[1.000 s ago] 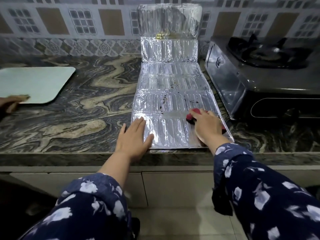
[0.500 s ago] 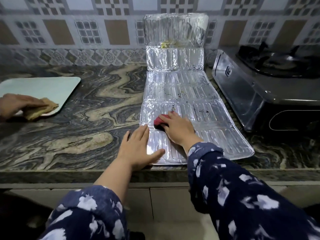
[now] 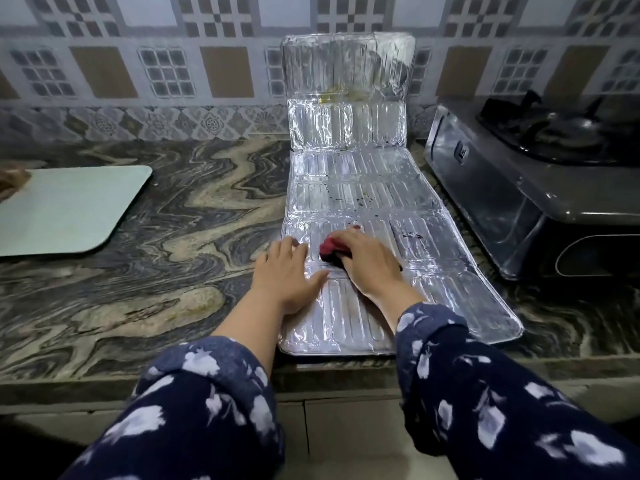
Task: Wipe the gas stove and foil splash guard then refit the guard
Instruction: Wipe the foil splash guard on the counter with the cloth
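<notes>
Since half a second ago your right hand (image 3: pixel 369 263) has slid the red cloth (image 3: pixel 329 249) a little further up the guard (image 3: pixel 363 202), and your left hand (image 3: pixel 287 275) has followed to sit just beside it. That left hand lies flat, fingers straight and slightly spread, thumb out across the foil, probably to pin the light sheet so it does not skate on the counter (image 3: pixel 156 237) as you rub. Your right hand arches over the cloth with its fingers curled round it, wrist low, pressing down. You have the guard laid lengthwise on the counter with its far panels folded up against the tiled wall (image 3: pixel 173 64), left of the stove (image 3: pixel 519 188). Dark specks dot the middle panels ahead of the cloth, so wiping looks unfinished and refitting is yet to come.
</notes>
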Demonstrator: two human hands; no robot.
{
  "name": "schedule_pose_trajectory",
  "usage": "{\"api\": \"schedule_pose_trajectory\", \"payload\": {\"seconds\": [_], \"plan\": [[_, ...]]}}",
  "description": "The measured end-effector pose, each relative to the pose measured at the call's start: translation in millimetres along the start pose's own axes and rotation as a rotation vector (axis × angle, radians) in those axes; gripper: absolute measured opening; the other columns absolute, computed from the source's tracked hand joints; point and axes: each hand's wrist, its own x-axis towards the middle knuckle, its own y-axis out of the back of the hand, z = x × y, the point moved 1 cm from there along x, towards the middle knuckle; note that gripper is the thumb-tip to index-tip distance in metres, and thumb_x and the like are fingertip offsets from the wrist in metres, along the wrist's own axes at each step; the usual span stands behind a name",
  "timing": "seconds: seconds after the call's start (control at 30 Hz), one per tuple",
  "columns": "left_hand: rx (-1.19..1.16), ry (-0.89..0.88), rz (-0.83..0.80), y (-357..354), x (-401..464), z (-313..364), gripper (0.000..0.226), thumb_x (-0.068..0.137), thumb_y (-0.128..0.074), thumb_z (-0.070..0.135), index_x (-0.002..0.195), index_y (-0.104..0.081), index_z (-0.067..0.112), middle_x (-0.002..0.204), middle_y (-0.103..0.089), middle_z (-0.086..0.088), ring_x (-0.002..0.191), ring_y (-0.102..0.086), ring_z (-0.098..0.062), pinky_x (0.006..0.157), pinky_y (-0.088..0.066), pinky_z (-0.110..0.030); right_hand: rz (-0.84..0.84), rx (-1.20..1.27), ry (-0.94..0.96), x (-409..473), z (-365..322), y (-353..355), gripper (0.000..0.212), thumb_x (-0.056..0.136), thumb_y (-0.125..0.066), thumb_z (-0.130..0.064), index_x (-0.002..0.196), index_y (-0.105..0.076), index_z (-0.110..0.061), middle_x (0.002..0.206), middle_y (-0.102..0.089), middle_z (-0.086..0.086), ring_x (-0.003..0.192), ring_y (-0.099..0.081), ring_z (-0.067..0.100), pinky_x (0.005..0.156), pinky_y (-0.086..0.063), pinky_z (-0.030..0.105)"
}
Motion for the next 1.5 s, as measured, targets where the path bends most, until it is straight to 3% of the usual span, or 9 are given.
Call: {"api": "schedule_pose_trajectory", "payload": {"seconds": [0.07, 0.17, 0.43, 0.8, 0.9, 1.0, 1.13, 1.27, 1.5], "plan": [[0.002, 0.003, -0.059, -7.6, 4.0, 0.8, 0.082, 0.093, -0.022, 0.064, 0.155, -0.007, 0.012, 0.164, 0.002, -0.005, 0.151, 0.002, -0.021, 0.121, -0.003, -0.048, -0.093, -0.091, 0.030, 12.8, -6.7, -8.2, 0.038, 0.098, -0.046, -0.032, 0.135, -0.048, -0.040, 0.148, -0.045, -0.005, 0.133, -0.045, 0.023, 0.110, -0.035, 0.042], [-0.033, 0.017, -0.045, -19.4, 3.1, 0.2, 0.087, 0.090, -0.012, 0.067, 0.155, 0.002, 0.012, 0.164, 0.008, -0.001, 0.151, 0.007, -0.014, 0.121, 0.005, -0.050, -0.171, -0.260, 0.048, 32.6, -3.5, -10.7, 0.044, 0.101, -0.031, -0.040, 0.146, -0.031, -0.041, 0.158, -0.026, 0.001, 0.147, -0.020, 0.022, 0.120, -0.012, 0.047], [-0.013, 0.051, -0.025, -18.8, 1.1, 1.9, 0.105, 0.067, 0.012, 0.070, 0.155, 0.003, 0.015, 0.164, 0.007, 0.002, 0.151, 0.005, -0.011, 0.120, 0.004, -0.051, -0.143, -0.285, -0.164, 43.3, 65.3, 15.4, 0.048, 0.102, -0.027, -0.038, 0.149, -0.020, -0.041, 0.160, -0.020, 0.000, 0.148, -0.017, 0.021, 0.121, -0.009, 0.048], [-0.052, 0.054, -0.068, -6.7, 7.2, 3.2, 0.083, 0.093, -0.027, 0.062, 0.155, -0.006, 0.012, 0.164, 0.000, 0.000, 0.151, -0.001, -0.015, 0.121, -0.001, -0.050, 0.010, -0.189, -0.289, -7.2, 89.6, 54.7, 0.047, 0.095, -0.042, -0.008, 0.130, -0.058, -0.035, 0.135, -0.058, 0.002, 0.126, -0.050, 0.028, 0.102, -0.041, 0.034], [-0.124, 0.066, -0.063, 4.2, 12.7, 3.4, 0.083, 0.088, -0.044, 0.060, 0.151, -0.023, 0.011, 0.161, -0.017, -0.002, 0.148, -0.015, -0.020, 0.119, -0.013, -0.046, -0.001, -0.031, -0.280, -10.1, 56.1, 57.7, 0.044, 0.096, -0.043, -0.008, 0.131, -0.057, -0.031, 0.123, -0.065, 0.007, 0.108, -0.061, 0.029, 0.083, -0.047, 0.028], [-0.195, 0.106, -0.023, 11.9, 18.9, 3.1, 0.064, 0.088, -0.049, 0.056, 0.134, -0.043, 0.012, 0.143, -0.038, -0.005, 0.135, -0.031, -0.022, 0.111, -0.027, -0.043, -0.009, 0.045, -0.196, -2.1, 24.5, 47.0, 0.043, 0.098, -0.040, -0.011, 0.132, -0.057, -0.032, 0.125, -0.063, 0.009, 0.108, -0.060, 0.030, 0.095, -0.047, 0.035], [-0.210, 0.127, 0.030, 12.3, 34.1, 3.0, 0.063, 0.093, -0.043, 0.052, 0.140, -0.036, 0.010, 0.148, -0.034, -0.006, 0.141, -0.025, -0.022, 0.115, -0.024, -0.045, -0.009, 0.126, -0.127, 29.7, 7.4, 22.8, 0.036, 0.094, -0.053, -0.019, 0.125, -0.062, -0.036, 0.120, -0.064, 0.002, 0.092, -0.065, 0.013, 0.081, -0.049, 0.021], [-0.177, 0.099, -0.041, 9.1, 57.9, 1.3, 0.069, 0.098, -0.033, 0.048, 0.153, -0.016, 0.009, 0.163, -0.009, -0.003, 0.151, -0.003, -0.016, 0.121, -0.002, -0.049, -0.042, 0.147, -0.035, 62.6, 2.3, -1.0, 0.032, 0.093, -0.053, -0.025, 0.120, -0.063, -0.038, 0.130, -0.061, 0.004, 0.112, -0.057, 0.028, 0.095, -0.050, 0.040], [-0.139, 0.088, -0.004, -8.2, 87.1, -5.9, 0.074, 0.098, -0.027, 0.052, 0.155, -0.007, 0.011, 0.164, -0.004, -0.004, 0.151, 0.000, -0.015, 0.122, 0.002, -0.045, -0.169, -0.213, 0.160, 111.9, 9.5, -25.6, 0.044, 0.101, -0.033, -0.033, 0.145, -0.035, -0.037, 0.157, -0.029, 0.004, 0.146, -0.024, 0.022, 0.118, -0.017, 0.042]]}}
